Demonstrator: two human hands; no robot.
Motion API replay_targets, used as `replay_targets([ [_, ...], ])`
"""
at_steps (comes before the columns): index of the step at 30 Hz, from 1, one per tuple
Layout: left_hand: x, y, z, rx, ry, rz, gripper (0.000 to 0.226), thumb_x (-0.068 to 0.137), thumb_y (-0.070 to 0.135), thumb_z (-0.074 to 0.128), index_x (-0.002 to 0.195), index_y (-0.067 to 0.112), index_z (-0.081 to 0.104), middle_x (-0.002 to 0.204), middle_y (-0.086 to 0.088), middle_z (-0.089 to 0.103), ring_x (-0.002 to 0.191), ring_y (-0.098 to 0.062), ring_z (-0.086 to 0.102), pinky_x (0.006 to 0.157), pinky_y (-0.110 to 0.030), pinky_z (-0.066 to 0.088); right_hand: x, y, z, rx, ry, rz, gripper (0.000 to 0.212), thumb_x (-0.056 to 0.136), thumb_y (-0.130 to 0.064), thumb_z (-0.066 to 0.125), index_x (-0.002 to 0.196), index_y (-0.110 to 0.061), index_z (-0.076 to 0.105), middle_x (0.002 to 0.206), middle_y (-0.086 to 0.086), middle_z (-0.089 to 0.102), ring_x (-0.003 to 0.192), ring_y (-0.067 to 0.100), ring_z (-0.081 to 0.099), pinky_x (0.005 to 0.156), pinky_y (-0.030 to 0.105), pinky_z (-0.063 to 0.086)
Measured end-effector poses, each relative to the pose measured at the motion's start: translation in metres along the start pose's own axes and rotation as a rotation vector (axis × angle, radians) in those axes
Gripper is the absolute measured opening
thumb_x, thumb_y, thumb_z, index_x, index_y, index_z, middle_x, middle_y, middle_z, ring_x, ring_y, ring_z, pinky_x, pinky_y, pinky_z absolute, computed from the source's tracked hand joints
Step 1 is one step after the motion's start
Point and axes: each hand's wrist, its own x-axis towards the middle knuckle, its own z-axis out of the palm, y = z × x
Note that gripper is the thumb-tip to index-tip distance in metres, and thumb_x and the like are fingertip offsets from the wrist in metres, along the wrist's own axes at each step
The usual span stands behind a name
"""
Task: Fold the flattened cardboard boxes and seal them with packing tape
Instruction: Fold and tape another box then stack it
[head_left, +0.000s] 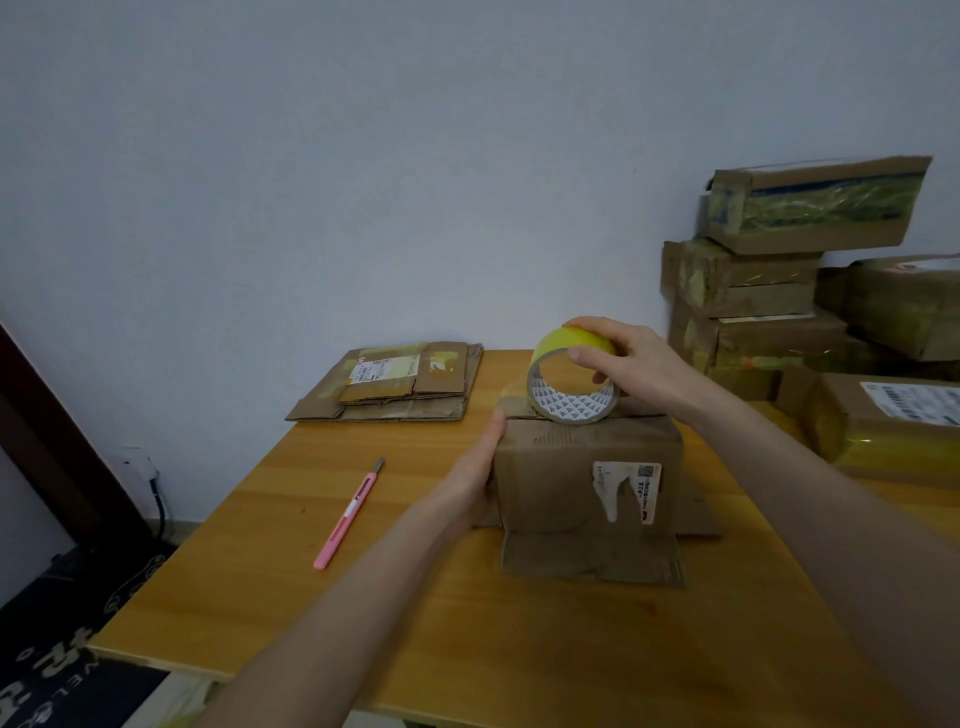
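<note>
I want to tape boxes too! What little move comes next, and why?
Probably pull the yellow packing tape roll across the top of the brown cardboard box: the right hand grips it near the left end, while the left hand braces the side.

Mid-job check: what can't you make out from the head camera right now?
All in the head view:
- box top seam: covered by the tape roll and right hand, so any tape laid there is unseen.
- box left side: behind the left hand.
- label print: too small to read.
- pink knife blade: too small to tell if extended.
- sealed boxes at right: cut off by the frame edge.
</note>
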Motion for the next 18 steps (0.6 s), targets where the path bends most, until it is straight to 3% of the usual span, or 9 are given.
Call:
replay_targets([
  [2, 0.004, 0.012, -0.009, 0.332, 0.044, 0.201, 0.111, 0.066, 0.079, 0.05, 0.153, 0.025, 0.006, 0.16, 0.0, 0.01, 0.144, -0.022, 0.02, 0.116, -0.044, 0.021, -0.001, 0.0, -0.001, -0.002, 0.002, 0.003, 0.041, 0.089, -0.043, 0.059, 0.129, -0.036, 0.053, 0.099, -0.011, 0.058, 0.079, 0.014, 0.062, 0.066, 0.018, 0.044],
  [4, 0.008, 0.034, -0.014, 0.641, 0.001, 0.34, 0.12, 0.068, 0.069, 0.066, 0.153, 0.024, -0.007, 0.16, 0.004, -0.001, 0.146, -0.017, 0.01, 0.118, -0.04, 0.016, -0.001, -0.001, -0.002, -0.008, 0.003, -0.002, 0.042, 0.088, -0.044, 0.059, 0.129, -0.037, 0.053, 0.101, -0.009, 0.059, 0.076, 0.013, 0.061, 0.067, 0.019, 0.044],
  [7, 0.021, 0.056, -0.014, 0.915, -0.138, 0.317, 0.123, 0.06, 0.056, 0.081, 0.152, 0.026, 0.005, 0.157, 0.001, 0.017, 0.141, -0.018, 0.024, 0.115, -0.04, 0.026, 0.001, -0.005, -0.004, -0.02, -0.025, -0.012, 0.046, 0.087, -0.043, 0.062, 0.131, -0.036, 0.052, 0.115, -0.006, 0.057, 0.08, 0.011, 0.059, 0.072, 0.021, 0.046],
  [10, 0.026, 0.058, -0.012, 0.991, -0.173, 0.347, 0.096, 0.069, 0.045, 0.08, 0.145, 0.022, 0.028, 0.143, 0.003, 0.041, 0.124, -0.013, 0.042, 0.105, -0.032, 0.036, 0.001, 0.001, -0.008, 0.035, -0.04, 0.042, 0.056, 0.083, -0.031, 0.07, 0.134, -0.031, 0.047, 0.098, -0.009, 0.053, 0.088, 0.012, 0.055, 0.081, 0.024, 0.043],
  [12, 0.025, 0.057, -0.014, 1.034, -0.148, 0.389, 0.085, 0.072, 0.044, 0.078, 0.141, 0.023, 0.034, 0.135, 0.007, 0.043, 0.119, -0.011, 0.043, 0.101, -0.03, 0.037, 0.001, 0.009, -0.012, 0.09, -0.05, 0.108, 0.053, 0.079, -0.022, 0.074, 0.127, -0.021, 0.052, 0.087, -0.012, 0.051, 0.093, 0.011, 0.054, 0.086, 0.028, 0.043],
  [15, 0.025, 0.058, -0.015, 1.129, -0.162, 0.384, 0.082, 0.076, 0.047, 0.074, 0.142, 0.02, 0.033, 0.125, 0.006, 0.039, 0.117, -0.015, 0.042, 0.098, -0.03, 0.037, -0.001, 0.012, -0.016, 0.132, -0.036, 0.105, 0.039, 0.077, -0.017, 0.075, 0.113, -0.017, 0.062, 0.088, -0.01, 0.062, 0.092, 0.008, 0.057, 0.092, 0.031, 0.045],
  [18, 0.026, 0.06, -0.015, 1.181, -0.191, 0.352, 0.086, 0.077, 0.05, 0.072, 0.145, 0.02, 0.03, 0.133, 0.003, 0.035, 0.122, -0.016, 0.04, 0.102, -0.032, 0.037, -0.002, 0.003, -0.019, 0.15, -0.038, 0.055, 0.033, 0.078, -0.011, 0.073, 0.109, -0.017, 0.065, 0.089, -0.001, 0.068, 0.074, 0.0, 0.063, 0.075, 0.02, 0.051],
])
